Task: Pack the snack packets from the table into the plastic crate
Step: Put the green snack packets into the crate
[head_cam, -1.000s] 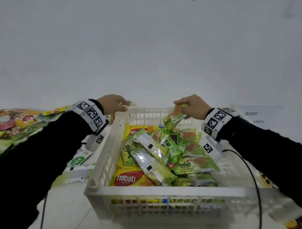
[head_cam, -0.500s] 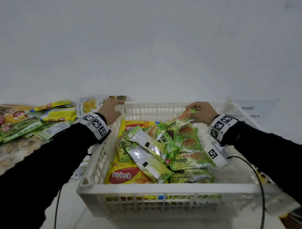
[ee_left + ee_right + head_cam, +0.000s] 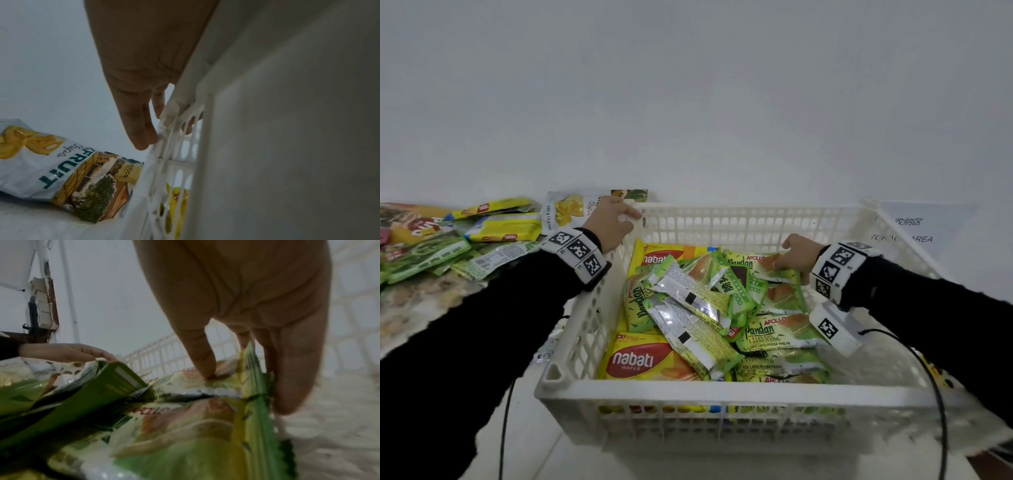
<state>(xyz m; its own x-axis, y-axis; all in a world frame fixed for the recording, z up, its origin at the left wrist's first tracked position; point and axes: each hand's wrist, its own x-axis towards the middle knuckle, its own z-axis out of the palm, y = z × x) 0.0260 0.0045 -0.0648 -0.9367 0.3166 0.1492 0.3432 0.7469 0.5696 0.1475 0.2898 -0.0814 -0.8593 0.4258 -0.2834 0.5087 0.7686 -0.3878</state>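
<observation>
A white plastic crate [image 3: 722, 390] stands in front of me, holding several green Pandan cake packets, silver-backed packets and yellow Nabati wafer packs [image 3: 640, 359]. My right hand [image 3: 796, 253] is low inside it at the far right. Its thumb [image 3: 205, 369] and fingers pinch the end of a green Pandan packet [image 3: 753, 263] that lies on the pile. My left hand [image 3: 616, 219] holds the crate's far left corner. Its fingers [image 3: 141, 129] run down the outside of the wall [image 3: 287, 146], and one fingertip shows through the slots.
More packets [image 3: 503, 229] lie in a heap on the table left of the crate. A jackfruit chips bag [image 3: 571, 209] sits just beyond the left corner. A printed label sheet [image 3: 914, 229] lies to the right, and a wall stands close behind.
My right hand has come down from above the far rim and lowered the Pandan packet onto the pile. The left hand has stayed at the crate's corner.
</observation>
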